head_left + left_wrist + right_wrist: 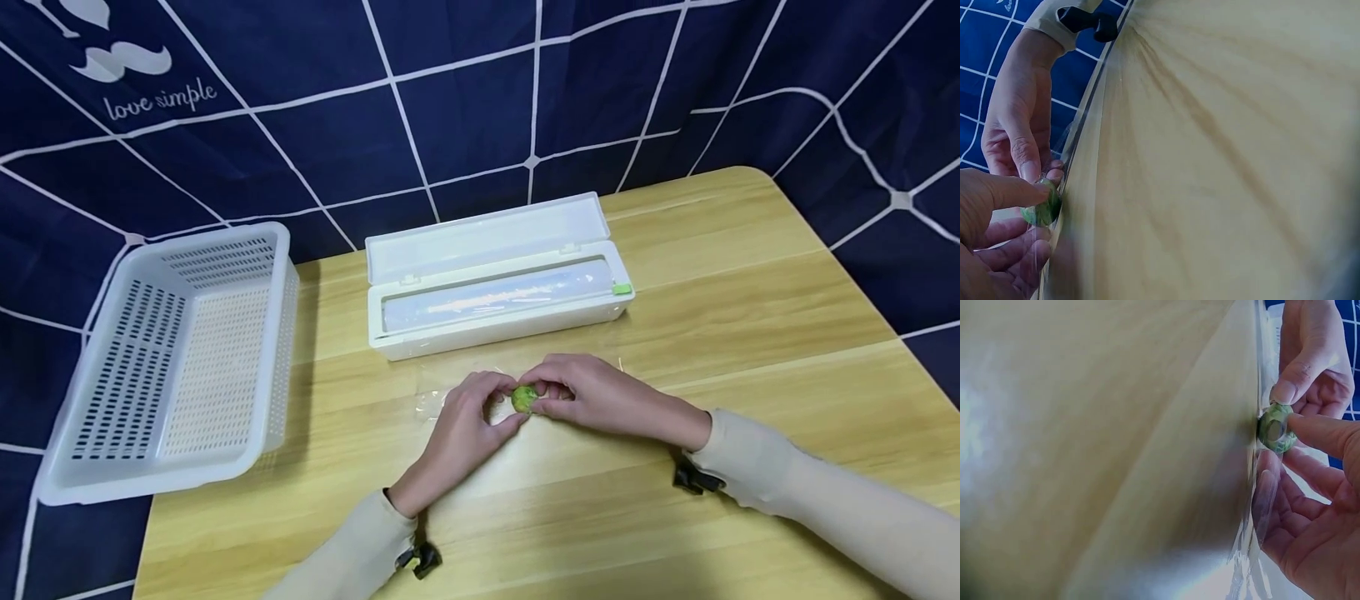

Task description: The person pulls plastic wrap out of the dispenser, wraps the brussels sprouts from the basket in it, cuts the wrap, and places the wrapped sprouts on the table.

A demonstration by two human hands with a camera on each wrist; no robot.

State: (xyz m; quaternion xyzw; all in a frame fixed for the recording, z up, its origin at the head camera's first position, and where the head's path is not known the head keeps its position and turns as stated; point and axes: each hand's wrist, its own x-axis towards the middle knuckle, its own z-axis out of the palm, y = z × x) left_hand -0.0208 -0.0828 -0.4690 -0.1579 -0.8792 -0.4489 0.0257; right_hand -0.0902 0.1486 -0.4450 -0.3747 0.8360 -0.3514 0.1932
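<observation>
A small green Brussels sprout [524, 398] sits low over the table between both hands. My left hand [468, 429] pinches it from the left with thumb and fingers. From the other side my right hand [600, 396] grips it, fingertips close to the left ones. In the right wrist view the sprout [1275, 428] shows its pale cut stem end. Clear cling film [431, 403] lies under and around the sprout, its edges barely visible on the wood. In the left wrist view, film stretches over the sprout [1044, 203] near the thumbs.
Behind the hands stands a white cling film box [502, 333], lid raised, with a film roll [495, 298] inside and a green tab at its right end. A white slotted basket [277, 358] is at the left. A blue checked cloth [465, 108] hangs behind the wooden table [750, 333].
</observation>
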